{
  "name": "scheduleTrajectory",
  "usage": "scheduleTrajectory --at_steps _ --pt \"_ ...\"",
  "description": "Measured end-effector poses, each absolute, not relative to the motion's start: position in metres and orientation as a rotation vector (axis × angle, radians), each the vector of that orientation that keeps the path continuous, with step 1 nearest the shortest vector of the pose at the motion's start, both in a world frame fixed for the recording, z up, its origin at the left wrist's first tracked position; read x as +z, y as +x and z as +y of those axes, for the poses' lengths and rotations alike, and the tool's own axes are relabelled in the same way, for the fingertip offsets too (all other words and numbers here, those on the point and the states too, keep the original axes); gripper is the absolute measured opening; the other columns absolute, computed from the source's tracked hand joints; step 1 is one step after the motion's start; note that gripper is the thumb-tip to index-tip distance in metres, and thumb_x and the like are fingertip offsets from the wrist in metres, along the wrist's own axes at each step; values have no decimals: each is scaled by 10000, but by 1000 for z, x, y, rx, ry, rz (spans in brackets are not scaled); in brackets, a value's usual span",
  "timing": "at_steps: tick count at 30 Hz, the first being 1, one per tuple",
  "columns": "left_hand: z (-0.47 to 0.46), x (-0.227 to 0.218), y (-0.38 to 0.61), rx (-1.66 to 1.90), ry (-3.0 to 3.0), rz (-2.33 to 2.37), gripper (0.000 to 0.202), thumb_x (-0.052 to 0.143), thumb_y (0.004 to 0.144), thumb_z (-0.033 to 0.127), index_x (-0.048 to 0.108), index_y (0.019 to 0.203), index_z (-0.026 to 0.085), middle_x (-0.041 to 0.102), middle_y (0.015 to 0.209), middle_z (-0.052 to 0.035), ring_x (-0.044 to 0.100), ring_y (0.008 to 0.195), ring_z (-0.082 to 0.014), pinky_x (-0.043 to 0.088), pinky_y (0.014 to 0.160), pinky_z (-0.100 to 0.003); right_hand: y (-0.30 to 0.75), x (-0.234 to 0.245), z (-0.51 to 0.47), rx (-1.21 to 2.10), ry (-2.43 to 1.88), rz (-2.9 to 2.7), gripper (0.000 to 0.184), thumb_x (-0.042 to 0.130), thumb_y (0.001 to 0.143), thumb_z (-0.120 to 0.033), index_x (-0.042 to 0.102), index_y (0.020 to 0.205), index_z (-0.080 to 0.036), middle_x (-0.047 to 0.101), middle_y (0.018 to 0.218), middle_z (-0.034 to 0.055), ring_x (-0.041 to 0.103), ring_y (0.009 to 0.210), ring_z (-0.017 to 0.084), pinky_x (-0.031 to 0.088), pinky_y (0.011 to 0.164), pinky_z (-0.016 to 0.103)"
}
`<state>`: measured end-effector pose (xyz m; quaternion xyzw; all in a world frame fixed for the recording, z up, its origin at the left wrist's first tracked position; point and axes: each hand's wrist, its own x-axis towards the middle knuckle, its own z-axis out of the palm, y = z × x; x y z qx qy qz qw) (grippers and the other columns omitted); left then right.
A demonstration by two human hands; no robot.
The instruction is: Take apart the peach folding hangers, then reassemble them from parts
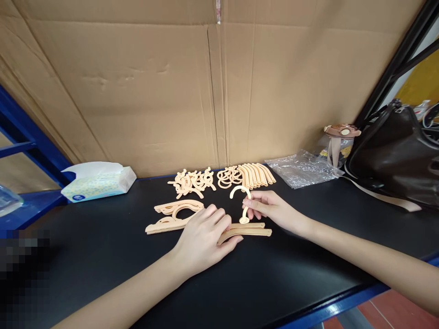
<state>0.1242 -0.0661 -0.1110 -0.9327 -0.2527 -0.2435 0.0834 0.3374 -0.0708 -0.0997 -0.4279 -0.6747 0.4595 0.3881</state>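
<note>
My right hand pinches a peach-coloured plastic hanger hook, its curve up and its round foot down. The foot hangs close above two long, slightly bent hanger arms lying on the black table. Over the left ends of these arms my left hand is closed, fingers curled and thumb along the near side. Just left of it lie folded hanger pieces with a ring between them; my left hand covers part of these.
Behind are a heap of loose hooks, several rings and a row of hanger arms. A tissue pack stands back left. At right are a clear plastic bag, a bottle and a dark bag. Cardboard walls the back.
</note>
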Motion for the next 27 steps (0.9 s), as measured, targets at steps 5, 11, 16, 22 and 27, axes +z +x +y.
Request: scheduleTrajectory --at_steps 5,11,16,22,27 --pt "-65 -113 125 -613 -2834 -817 288 542 874 377 492 674 175 486 696 -7 438 698 -167 367 605 -291 338 -104 -70 1199 -1093 -1753 353 546 846 -501 576 747 -163 593 649 -4 481 569 94 389 538 233" --pt "-69 -110 126 -534 -2883 -771 139 561 794 297 521 732 179 513 742 -22 448 729 -185 349 591 -294 337 -104 -70 1177 -1109 -1731 363 526 859 -505 541 718 -170 582 629 -11 477 549 89 385 526 233" --pt "-69 -108 126 -508 -2913 -713 65 489 810 180 501 745 178 524 745 -13 458 703 -166 340 587 -283 338 -110 -66 1153 -1074 -1675 340 473 900 -471 506 735 -176 559 594 -27 478 533 82 367 507 226" --pt "-67 -109 122 -850 -3036 -825 124 411 944 224 531 933 193 587 853 -7 523 741 -140 384 638 -263 339 -109 -66 1106 -1084 -1631 355 448 910 -487 484 735 -181 530 588 -34 477 535 81 363 504 225" --pt "-73 -104 125 -1452 -3195 -1354 165 507 911 361 571 956 216 582 799 6 524 656 -118 417 567 -237 339 -107 -68 1126 -1070 -1637 355 464 898 -499 490 740 -182 531 595 -28 476 539 86 372 508 230"
